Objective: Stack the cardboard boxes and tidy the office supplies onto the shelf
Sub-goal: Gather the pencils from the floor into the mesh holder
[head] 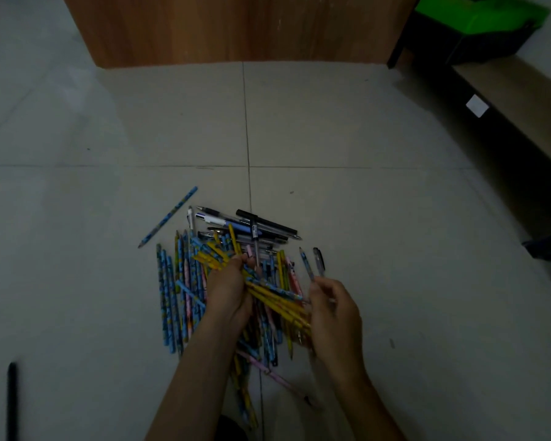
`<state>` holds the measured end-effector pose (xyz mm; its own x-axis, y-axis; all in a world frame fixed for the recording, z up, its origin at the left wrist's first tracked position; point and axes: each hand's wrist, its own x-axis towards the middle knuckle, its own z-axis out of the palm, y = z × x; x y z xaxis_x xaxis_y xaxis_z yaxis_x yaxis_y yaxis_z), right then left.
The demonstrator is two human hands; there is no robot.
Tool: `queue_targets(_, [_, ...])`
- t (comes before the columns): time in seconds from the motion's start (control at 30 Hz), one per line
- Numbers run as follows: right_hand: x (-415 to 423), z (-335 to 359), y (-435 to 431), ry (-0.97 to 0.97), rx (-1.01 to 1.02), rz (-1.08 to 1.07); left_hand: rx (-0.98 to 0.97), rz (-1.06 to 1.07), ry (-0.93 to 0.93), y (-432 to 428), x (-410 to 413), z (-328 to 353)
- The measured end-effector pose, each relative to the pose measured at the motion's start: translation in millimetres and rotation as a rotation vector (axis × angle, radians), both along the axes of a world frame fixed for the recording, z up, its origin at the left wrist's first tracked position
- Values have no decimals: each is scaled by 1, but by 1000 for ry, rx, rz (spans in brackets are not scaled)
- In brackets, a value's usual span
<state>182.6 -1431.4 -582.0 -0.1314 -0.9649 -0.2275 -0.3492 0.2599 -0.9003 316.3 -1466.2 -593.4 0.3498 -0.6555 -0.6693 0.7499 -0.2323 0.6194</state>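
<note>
A heap of pens and pencils (178, 291) lies on the tiled floor, blue patterned ones at the left, dark pens (268, 226) at the far side. My left hand (228, 289) grips a bundle of yellow pencils (277, 302) that slants from upper left to lower right. My right hand (333, 313) holds the bundle's lower end and pinches a blue pencil and a pen (314, 265) that stick up from its fingers. One blue pencil (169, 216) lies apart at the upper left.
A brown wooden panel (236, 27) stands at the far edge of the floor. A long cardboard box (522, 113) lies along the right, with a green and black object (481, 23) behind it. A black stick (12, 399) lies at the lower left.
</note>
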Motion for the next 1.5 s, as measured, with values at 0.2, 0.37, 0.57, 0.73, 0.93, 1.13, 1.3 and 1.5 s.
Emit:
queue_targets(0.2, [26, -11, 3, -225, 98, -101, -24, 26, 8, 0, -8, -1])
queue_targets(0.37, [35, -8, 2, -177, 37, 34, -49, -5, 54, 0, -14, -2])
queue_targets(0.57, [0, -14, -28, 137, -61, 50, -5, 2, 79, -1, -2, -9])
queue_targets(0.73, [-14, -43, -55, 665, -93, 297, 26, -62, 36, 2, 2, -13])
queue_targets(0.93, [-9, -43, -60, 798, -42, 425, 13, -62, 71, 1, 5, -15])
queue_targets(1.13, [-5, -39, -55, 561, 68, 363, -16, -26, 79, 0, 5, -13])
queue_targets(1.3, [1, -43, -54, 616, 101, 387, -21, -18, 73, 2, 3, -9])
queue_targets(1.5, [6, -35, -54, 562, 38, 338, -20, -47, 52, 5, 6, -4])
